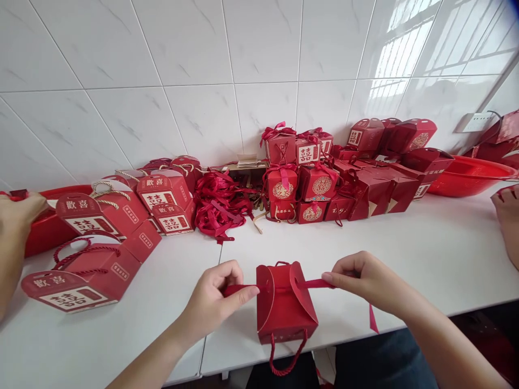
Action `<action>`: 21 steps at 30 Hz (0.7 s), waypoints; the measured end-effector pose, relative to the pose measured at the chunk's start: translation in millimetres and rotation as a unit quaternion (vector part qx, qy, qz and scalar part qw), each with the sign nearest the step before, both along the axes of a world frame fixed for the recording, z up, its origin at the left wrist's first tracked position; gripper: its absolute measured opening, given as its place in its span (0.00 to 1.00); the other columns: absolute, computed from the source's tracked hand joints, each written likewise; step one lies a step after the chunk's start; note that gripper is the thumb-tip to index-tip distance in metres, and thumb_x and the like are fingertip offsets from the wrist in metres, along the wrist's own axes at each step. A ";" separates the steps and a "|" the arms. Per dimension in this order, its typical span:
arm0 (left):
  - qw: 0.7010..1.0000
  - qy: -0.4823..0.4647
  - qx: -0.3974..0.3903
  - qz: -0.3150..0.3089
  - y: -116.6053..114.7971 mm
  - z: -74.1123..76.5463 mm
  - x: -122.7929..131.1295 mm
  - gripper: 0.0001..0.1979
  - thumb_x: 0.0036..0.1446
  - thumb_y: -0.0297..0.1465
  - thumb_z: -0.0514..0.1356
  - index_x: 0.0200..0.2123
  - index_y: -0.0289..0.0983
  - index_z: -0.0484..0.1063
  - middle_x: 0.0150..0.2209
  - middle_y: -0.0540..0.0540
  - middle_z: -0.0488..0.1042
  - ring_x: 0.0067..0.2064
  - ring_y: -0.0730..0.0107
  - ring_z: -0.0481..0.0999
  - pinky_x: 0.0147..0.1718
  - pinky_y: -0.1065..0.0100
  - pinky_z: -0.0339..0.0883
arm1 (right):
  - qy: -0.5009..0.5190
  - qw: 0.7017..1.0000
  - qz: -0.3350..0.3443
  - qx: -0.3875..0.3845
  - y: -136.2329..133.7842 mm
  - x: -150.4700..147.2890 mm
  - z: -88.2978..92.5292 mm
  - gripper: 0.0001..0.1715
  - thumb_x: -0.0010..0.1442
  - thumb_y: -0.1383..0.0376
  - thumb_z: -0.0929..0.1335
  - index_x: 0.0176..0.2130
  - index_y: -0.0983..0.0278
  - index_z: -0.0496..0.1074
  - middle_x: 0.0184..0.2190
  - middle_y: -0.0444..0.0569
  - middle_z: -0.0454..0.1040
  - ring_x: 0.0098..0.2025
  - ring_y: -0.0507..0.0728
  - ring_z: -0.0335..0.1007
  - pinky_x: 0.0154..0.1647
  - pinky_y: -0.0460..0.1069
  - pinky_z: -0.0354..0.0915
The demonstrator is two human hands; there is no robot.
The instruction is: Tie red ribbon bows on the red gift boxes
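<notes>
A small red gift box [287,313] stands on the white table in front of me, its two curved top flaps bent inward. A red ribbon [314,283] runs through holes in those flaps. To the left of the box, my left hand [217,294] is closed on one end of the ribbon. On the other side, my right hand [360,281] pinches the other end, and a loose tail hangs below it. The ribbon looks stretched between both hands. A twisted cord handle [287,367] droops from the box's near side, and another loop shows at the far side.
Left stand larger red boxes [97,270] with cord handles. A heap of red ribbons [221,205] lies behind, beside stacked small boxes [320,183]. A red basin [470,175] sits at the right. Other people's hands show at the left [16,216] and right edges.
</notes>
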State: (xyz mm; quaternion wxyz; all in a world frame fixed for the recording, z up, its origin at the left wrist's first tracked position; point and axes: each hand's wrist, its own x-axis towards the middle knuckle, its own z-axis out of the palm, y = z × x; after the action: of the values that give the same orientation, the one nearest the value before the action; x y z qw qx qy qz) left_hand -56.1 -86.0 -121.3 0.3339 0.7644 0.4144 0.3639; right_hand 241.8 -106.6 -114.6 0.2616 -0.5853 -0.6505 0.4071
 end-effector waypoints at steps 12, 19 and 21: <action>0.895 0.123 0.423 -0.069 3.7 -19.2 -33.3 0.14 0.53 0.16 0.57 0.29 0.42 0.74 0.22 0.50 0.67 0.25 0.72 0.64 0.24 0.70 0.61 | 0.001 1.000 -0.002 0.010 10.9 3.6 -19.7 0.18 0.50 0.50 0.71 0.25 0.62 0.77 0.15 0.39 0.53 0.20 0.48 0.43 0.20 0.46 0.44; 0.927 0.285 0.245 -0.010 -6.7 -48.9 -68.7 0.13 0.60 0.26 0.54 0.40 0.44 0.76 0.36 0.44 0.75 0.37 0.65 0.75 0.37 0.68 0.68 | -0.032 0.990 -0.063 0.119 -1.1 21.1 -65.4 0.15 0.53 0.52 0.69 0.38 0.58 0.75 0.35 0.48 0.73 0.36 0.57 0.67 0.34 0.50 0.63; 0.930 0.278 0.230 0.072 -13.3 -53.2 -76.0 0.14 0.58 0.32 0.58 0.48 0.45 0.72 0.41 0.43 0.74 0.41 0.62 0.75 0.41 0.67 0.68 | -0.022 0.978 -0.119 0.169 -11.9 19.4 -66.8 0.15 0.55 0.52 0.68 0.38 0.59 0.72 0.38 0.49 0.72 0.39 0.58 0.67 0.36 0.51 0.64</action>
State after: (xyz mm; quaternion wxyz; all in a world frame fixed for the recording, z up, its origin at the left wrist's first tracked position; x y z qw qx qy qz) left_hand -132.1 -99.3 -174.4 -0.0068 0.8587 0.4497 0.2456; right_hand 261.2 -118.6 -181.4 0.3884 -0.6152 -0.6411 0.2443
